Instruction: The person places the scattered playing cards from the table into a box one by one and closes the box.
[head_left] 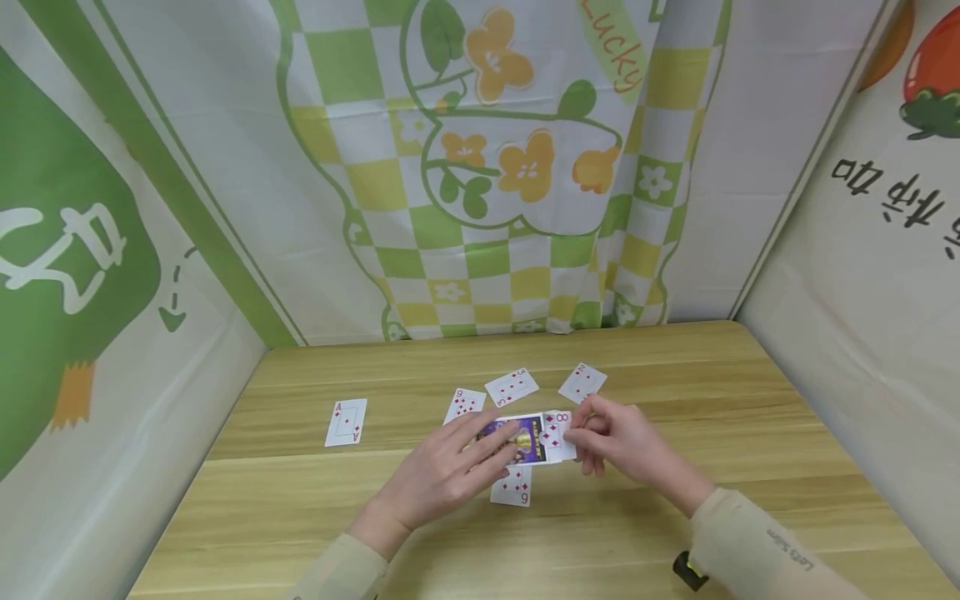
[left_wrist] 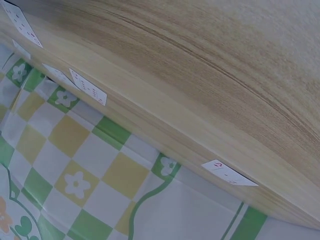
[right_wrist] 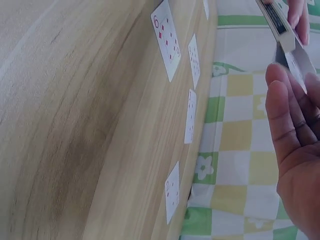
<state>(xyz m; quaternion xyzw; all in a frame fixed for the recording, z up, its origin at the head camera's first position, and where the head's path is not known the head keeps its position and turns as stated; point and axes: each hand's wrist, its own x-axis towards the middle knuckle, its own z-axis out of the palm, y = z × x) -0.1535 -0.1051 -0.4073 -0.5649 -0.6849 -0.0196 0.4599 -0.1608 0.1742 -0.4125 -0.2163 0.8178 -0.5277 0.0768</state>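
Note:
In the head view my left hand point(head_left: 450, 471) grips a purple-and-gold playing card box point(head_left: 534, 439), its fingers across the printed face. Out of the box's right end sticks an eight of diamonds point(head_left: 556, 435). My right hand point(head_left: 618, 437) pinches the outer edge of that card between thumb and fingers. The right wrist view shows the box point(right_wrist: 276, 17) held above the table, with a card point(right_wrist: 296, 65) reaching from its end to my right hand point(right_wrist: 302, 160). Whether more cards sit behind the eight is hidden. Neither hand appears in the left wrist view.
Face up on the wooden table point(head_left: 300, 517) lie an ace of diamonds point(head_left: 346, 422), a nine point(head_left: 463, 402), a two point(head_left: 582, 382) and a six point(head_left: 512, 489), partly under the box. Another red card point(head_left: 512, 387) lies between nine and two. A patterned curtain point(head_left: 487, 275) hangs behind.

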